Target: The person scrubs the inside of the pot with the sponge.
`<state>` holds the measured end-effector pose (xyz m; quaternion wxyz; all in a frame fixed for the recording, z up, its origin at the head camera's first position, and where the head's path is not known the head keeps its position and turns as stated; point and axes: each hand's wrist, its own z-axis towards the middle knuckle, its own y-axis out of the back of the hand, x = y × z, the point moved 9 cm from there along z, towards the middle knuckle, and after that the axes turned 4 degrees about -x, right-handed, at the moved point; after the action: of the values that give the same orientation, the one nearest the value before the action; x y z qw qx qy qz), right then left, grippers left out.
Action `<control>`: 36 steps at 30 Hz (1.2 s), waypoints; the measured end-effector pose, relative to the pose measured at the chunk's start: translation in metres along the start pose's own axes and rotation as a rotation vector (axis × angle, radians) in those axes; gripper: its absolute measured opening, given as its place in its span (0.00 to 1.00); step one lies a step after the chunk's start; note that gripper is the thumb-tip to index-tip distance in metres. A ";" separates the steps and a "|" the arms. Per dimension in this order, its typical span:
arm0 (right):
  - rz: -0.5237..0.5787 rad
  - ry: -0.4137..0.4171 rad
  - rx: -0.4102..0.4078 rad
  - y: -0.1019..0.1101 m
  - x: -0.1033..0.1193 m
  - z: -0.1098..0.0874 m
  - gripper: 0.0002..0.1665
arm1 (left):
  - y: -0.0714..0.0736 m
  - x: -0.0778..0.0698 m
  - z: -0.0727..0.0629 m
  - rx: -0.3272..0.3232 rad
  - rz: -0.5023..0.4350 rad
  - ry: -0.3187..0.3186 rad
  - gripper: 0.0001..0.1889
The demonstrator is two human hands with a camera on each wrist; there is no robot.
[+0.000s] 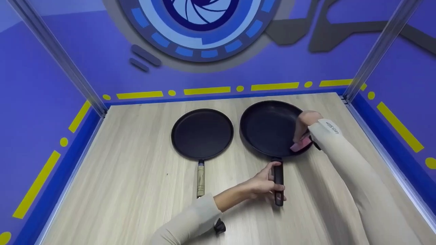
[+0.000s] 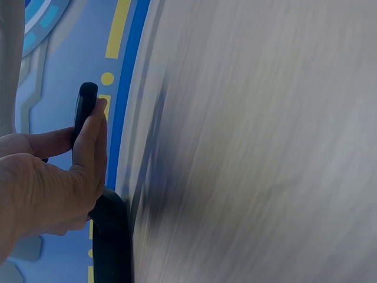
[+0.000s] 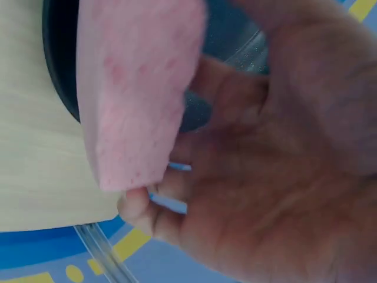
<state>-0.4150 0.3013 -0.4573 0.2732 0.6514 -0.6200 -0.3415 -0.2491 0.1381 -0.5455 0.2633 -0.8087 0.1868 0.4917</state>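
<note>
A deep black frying pan (image 1: pixel 269 127) stands at the right of the table, its black handle (image 1: pixel 279 183) pointing toward me. My left hand (image 1: pixel 264 182) grips that handle, thumb on one side and fingers on the other, as the left wrist view also shows. My right hand (image 1: pixel 302 126) holds a pink sponge (image 3: pixel 138 88) against the pan's right inner side, near the rim. In the right wrist view the fingers curl behind the sponge, and its edge overlaps the black rim.
A flat black pan (image 1: pixel 202 134) with a wooden handle (image 1: pixel 201 180) lies to the left on the light wood table (image 1: pixel 129 177). A small black object (image 1: pixel 220 226) sits by the left sleeve. Blue printed panels (image 1: pixel 221 76) wall in the back and sides.
</note>
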 end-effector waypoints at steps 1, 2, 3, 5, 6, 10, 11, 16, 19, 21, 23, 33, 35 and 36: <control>-0.007 0.005 0.057 -0.005 0.002 0.001 0.30 | 0.000 0.001 0.000 0.000 -0.010 0.004 0.43; -0.023 0.017 0.105 -0.009 0.004 0.001 0.30 | 0.000 0.001 0.000 0.001 -0.020 0.007 0.44; -0.039 0.029 0.144 -0.013 0.006 0.002 0.31 | 0.000 0.002 0.000 0.003 -0.027 0.011 0.45; -0.032 0.051 0.204 -0.018 0.012 0.002 0.34 | 0.000 0.002 0.000 0.010 -0.033 0.014 0.46; -0.031 0.069 0.224 -0.021 0.015 0.003 0.35 | 0.000 0.002 0.001 0.014 -0.034 0.015 0.45; 0.110 0.103 0.284 -0.027 0.028 0.004 0.36 | 0.002 -0.001 0.002 0.018 -0.039 0.017 0.44; 0.150 0.122 0.306 -0.030 0.032 0.005 0.34 | 0.002 -0.001 0.003 0.017 -0.042 0.020 0.44; 0.326 0.218 0.379 -0.040 0.047 0.013 0.24 | 0.003 0.000 0.005 0.026 -0.037 0.034 0.43; 0.441 0.274 0.402 -0.046 0.055 0.019 0.21 | 0.003 0.000 0.006 0.036 -0.024 0.040 0.42; 0.519 0.316 0.417 -0.049 0.061 0.022 0.20 | 0.004 0.000 0.006 0.042 -0.015 0.046 0.41; 0.571 0.363 0.415 -0.049 0.067 0.025 0.20 | 0.005 0.000 0.007 0.045 -0.001 0.053 0.41; 0.764 0.526 0.273 -0.042 0.090 0.039 0.22 | 0.006 0.001 0.005 0.071 -0.015 0.085 0.43; 0.803 0.564 0.223 -0.037 0.095 0.042 0.23 | 0.005 0.001 0.005 0.076 -0.018 0.086 0.42; 0.826 0.572 0.200 -0.036 0.097 0.044 0.23 | 0.005 0.002 0.004 0.080 -0.025 0.087 0.41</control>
<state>-0.4277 0.2107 -0.5228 0.4806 0.4422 -0.7558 0.0478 -0.2541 0.1366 -0.5496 0.2934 -0.8204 0.2074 0.4448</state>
